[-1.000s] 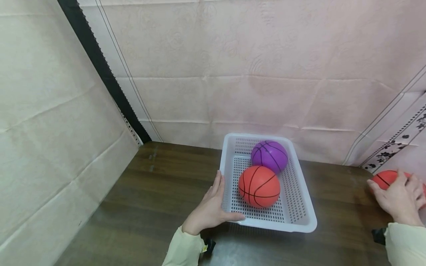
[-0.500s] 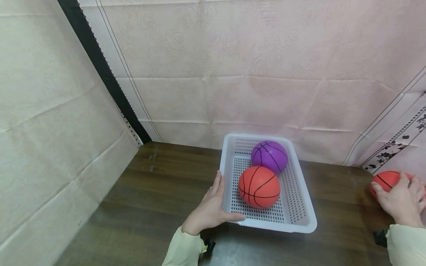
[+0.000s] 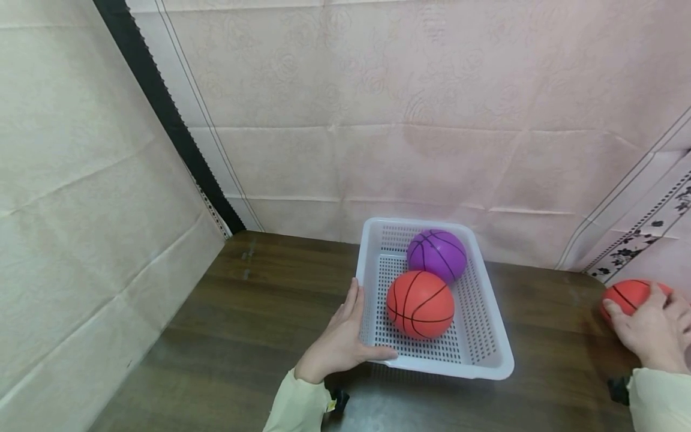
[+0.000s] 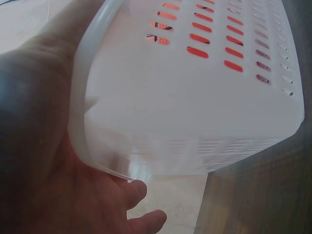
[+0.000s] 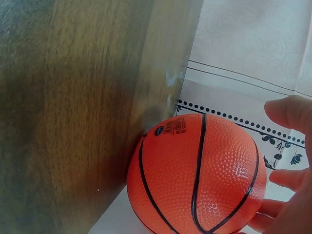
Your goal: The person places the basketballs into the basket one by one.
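In the head view, a white slotted plastic basket (image 3: 492,318) stands on the wooden table, holding an orange toy basketball (image 3: 420,305) and a purple toy basketball (image 3: 436,255). My left hand (image 3: 339,339) rests at its near left corner, fingers straight along the left side and thumb along the near rim. The left wrist view shows the basket wall (image 4: 146,97) beside my palm. At the far right, my right hand (image 3: 655,333) lies over a second orange basketball (image 3: 623,294). In the right wrist view, the thumb stands off this ball (image 5: 195,175), while the lower fingertips (image 5: 273,207) lie at its side.
The brown wooden table (image 3: 243,336) runs under everything. A pale cloth wall (image 3: 432,120) rises behind it and another cloth wall (image 3: 81,210) stands on the left. Patterned cloth (image 3: 626,252) hangs close behind the right-hand ball.
My right hand has shifted slightly right and toward me over the orange ball. The left hand, the basket and the balls in it stay as they were.
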`<state>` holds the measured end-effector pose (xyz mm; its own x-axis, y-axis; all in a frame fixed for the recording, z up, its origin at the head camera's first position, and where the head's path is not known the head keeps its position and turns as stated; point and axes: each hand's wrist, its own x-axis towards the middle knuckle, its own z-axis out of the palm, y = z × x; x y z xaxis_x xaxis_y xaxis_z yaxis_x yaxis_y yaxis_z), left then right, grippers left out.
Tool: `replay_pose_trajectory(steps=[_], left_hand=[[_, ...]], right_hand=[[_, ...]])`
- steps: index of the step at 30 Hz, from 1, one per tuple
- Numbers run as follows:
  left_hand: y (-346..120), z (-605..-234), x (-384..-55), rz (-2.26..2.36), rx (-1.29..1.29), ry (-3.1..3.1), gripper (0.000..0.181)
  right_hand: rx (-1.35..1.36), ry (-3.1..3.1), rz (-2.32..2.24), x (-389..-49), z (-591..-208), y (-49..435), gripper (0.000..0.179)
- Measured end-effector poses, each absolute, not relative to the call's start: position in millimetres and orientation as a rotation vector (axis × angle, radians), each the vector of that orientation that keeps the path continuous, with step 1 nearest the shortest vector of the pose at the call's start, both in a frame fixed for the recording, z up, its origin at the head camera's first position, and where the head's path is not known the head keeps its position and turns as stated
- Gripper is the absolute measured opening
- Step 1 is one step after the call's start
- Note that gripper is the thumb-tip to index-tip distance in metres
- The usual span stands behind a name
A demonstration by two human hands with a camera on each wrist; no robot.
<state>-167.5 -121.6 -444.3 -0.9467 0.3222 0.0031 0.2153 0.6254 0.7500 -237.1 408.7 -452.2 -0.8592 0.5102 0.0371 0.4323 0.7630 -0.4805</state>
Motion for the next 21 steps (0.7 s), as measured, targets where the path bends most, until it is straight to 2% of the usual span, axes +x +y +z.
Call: replay_pose_trajectory(steps=[21], left_hand=[[-121.6, -446.8, -167.7, 1.208, 0.479, 2.732, 0.134]], right_hand=[[-0.965, -2.734, 0.58, -234.7, -453.6, 405.1, 0.092]])
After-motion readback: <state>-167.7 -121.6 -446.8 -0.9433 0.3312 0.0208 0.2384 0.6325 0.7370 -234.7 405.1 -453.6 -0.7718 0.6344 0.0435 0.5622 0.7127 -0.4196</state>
